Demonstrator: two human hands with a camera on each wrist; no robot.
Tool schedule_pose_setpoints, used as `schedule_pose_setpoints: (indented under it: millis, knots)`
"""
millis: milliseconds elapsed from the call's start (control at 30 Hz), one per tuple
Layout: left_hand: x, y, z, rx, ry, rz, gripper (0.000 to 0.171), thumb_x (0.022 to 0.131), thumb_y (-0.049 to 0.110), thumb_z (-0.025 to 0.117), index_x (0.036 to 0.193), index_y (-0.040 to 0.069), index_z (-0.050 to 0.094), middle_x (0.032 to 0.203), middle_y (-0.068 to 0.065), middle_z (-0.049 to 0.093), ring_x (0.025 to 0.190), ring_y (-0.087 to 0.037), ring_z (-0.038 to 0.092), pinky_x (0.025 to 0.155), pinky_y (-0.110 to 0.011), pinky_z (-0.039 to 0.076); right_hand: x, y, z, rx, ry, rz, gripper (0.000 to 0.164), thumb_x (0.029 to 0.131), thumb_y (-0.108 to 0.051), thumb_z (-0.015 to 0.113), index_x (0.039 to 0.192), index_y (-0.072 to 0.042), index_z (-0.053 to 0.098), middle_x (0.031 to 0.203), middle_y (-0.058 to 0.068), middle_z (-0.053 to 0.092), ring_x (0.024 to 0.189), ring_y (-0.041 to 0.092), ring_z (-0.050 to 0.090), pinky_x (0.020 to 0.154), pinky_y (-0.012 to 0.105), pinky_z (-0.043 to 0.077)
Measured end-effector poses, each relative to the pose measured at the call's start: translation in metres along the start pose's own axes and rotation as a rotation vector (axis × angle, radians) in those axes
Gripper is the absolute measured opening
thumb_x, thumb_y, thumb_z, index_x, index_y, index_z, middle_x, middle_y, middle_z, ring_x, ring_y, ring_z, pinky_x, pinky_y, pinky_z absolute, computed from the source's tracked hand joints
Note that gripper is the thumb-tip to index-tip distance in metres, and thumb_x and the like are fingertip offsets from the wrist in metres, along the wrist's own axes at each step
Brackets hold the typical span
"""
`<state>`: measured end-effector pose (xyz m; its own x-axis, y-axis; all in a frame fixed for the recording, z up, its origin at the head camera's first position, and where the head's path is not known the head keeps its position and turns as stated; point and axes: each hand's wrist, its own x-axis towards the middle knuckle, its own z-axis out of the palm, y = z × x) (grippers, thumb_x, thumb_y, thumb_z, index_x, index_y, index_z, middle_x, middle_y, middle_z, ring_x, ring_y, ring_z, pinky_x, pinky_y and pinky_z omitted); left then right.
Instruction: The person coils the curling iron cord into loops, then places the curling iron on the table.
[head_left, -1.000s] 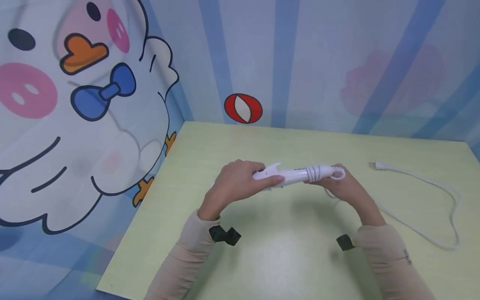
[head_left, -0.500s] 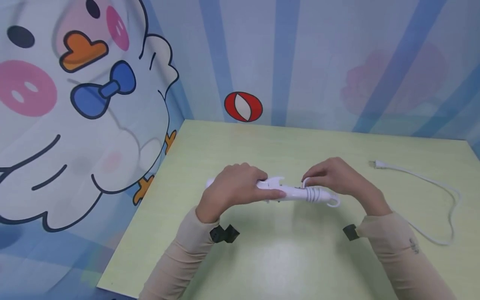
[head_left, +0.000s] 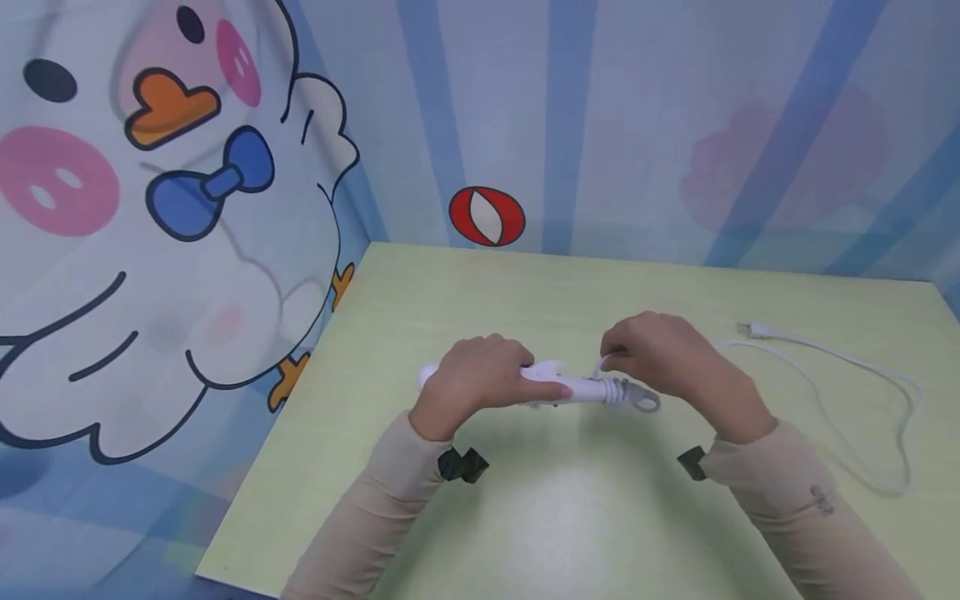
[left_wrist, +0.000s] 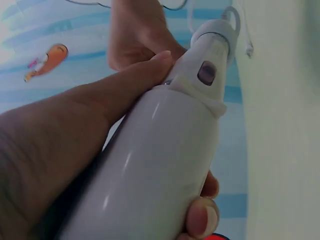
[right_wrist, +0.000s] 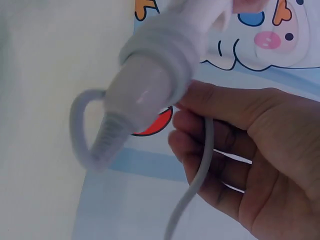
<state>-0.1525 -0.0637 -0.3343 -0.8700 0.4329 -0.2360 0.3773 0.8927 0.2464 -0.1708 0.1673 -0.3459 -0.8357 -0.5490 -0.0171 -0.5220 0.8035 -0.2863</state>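
My left hand (head_left: 483, 375) grips a white curling iron (head_left: 588, 390) round its thick part, holding it nearly level over the table. In the left wrist view, its smooth white body (left_wrist: 155, 165) carries a dark oval window or button. Several turns of its white power cord (right_wrist: 205, 160) are wound round the narrow handle end, and a loop of cord sticks out at the tip. Just behind that end, my right hand (head_left: 663, 354) pinches the cord between thumb and fingers. The far end of the iron is mostly covered by my left hand.
The rest of the cord trails across the right side of the pale table (head_left: 465, 283), ending in a white two-pin plug (head_left: 761, 331). A printed cloth backdrop (head_left: 637, 125) rises behind the table and along its left side.
The iron has come down and nearer to me. My right hand went from under the handle end to above and behind it, and the trailing cord has shifted on the table.
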Motion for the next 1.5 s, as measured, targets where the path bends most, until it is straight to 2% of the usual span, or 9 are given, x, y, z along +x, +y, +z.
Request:
schedule_pose_setpoints:
  millis: [233, 433, 633, 867, 1067, 1300, 1500]
  knots:
    - [0.016, -0.009, 0.022, -0.003, 0.029, -0.077, 0.056, 0.073, 0.076, 0.048, 0.080, 0.021, 0.059, 0.061, 0.004, 0.053, 0.055, -0.012, 0.049, 0.049, -0.028, 0.038, 0.003, -0.005, 0.016, -0.057, 0.073, 0.023, 0.005, 0.083, -0.019, 0.068, 0.080, -0.016, 0.069, 0.072, -0.006, 0.062, 0.054, 0.007, 0.048, 0.051, 0.028, 0.039]
    - [0.023, -0.011, 0.033, -0.039, 0.104, -0.108, 0.058, 0.073, 0.077, 0.048, 0.087, 0.022, 0.061, 0.062, 0.004, 0.053, 0.055, -0.012, 0.050, 0.048, -0.028, 0.038, 0.002, -0.007, 0.022, -0.075, 0.151, 0.069, 0.009, 0.083, -0.020, 0.069, 0.082, -0.011, 0.069, 0.069, -0.003, 0.062, 0.051, 0.009, 0.047, 0.049, 0.028, 0.039]
    - [0.030, -0.011, 0.030, -0.025, 0.227, -0.129, 0.058, 0.073, 0.078, 0.045, 0.081, 0.022, 0.058, 0.059, 0.004, 0.052, 0.053, -0.012, 0.049, 0.047, -0.028, 0.036, -0.001, -0.013, 0.020, -0.073, 0.255, 0.143, 0.017, 0.087, -0.022, 0.064, 0.087, -0.006, 0.068, 0.067, 0.001, 0.059, 0.050, 0.012, 0.044, 0.047, 0.029, 0.036]
    - [0.043, -0.020, 0.019, -0.035, 0.315, -0.138, 0.059, 0.076, 0.076, 0.043, 0.078, 0.019, 0.056, 0.057, 0.001, 0.051, 0.050, -0.014, 0.049, 0.044, -0.029, 0.036, -0.002, -0.015, 0.026, 0.043, 0.373, 0.197, 0.018, 0.091, -0.019, 0.058, 0.096, -0.003, 0.066, 0.060, 0.001, 0.051, 0.047, 0.013, 0.038, 0.045, 0.028, 0.030]
    - [0.052, -0.032, 0.018, -0.133, 0.324, -0.157, 0.057, 0.078, 0.074, 0.043, 0.081, 0.019, 0.057, 0.060, 0.001, 0.054, 0.051, -0.015, 0.051, 0.045, -0.029, 0.038, -0.001, -0.011, 0.042, 0.183, 0.410, 0.207, 0.024, 0.092, -0.018, 0.057, 0.109, -0.003, 0.065, 0.071, 0.004, 0.063, 0.049, 0.012, 0.043, 0.049, 0.029, 0.035]
    - [0.051, -0.037, 0.018, -0.195, 0.303, -0.131, 0.058, 0.077, 0.075, 0.043, 0.082, 0.020, 0.059, 0.062, 0.003, 0.055, 0.053, -0.014, 0.052, 0.047, -0.029, 0.040, 0.000, 0.004, 0.063, 0.263, 0.465, 0.186, 0.026, 0.092, -0.021, 0.057, 0.109, -0.005, 0.066, 0.090, 0.010, 0.070, 0.050, 0.013, 0.044, 0.052, 0.029, 0.039]
    - [0.047, -0.037, 0.014, -0.264, 0.267, -0.103, 0.058, 0.077, 0.073, 0.045, 0.087, 0.019, 0.061, 0.067, 0.003, 0.057, 0.057, -0.014, 0.054, 0.050, -0.030, 0.042, 0.002, 0.012, 0.069, 0.302, 0.520, 0.138, 0.024, 0.092, -0.020, 0.057, 0.109, -0.006, 0.067, 0.099, 0.010, 0.069, 0.054, 0.013, 0.048, 0.058, 0.031, 0.041]
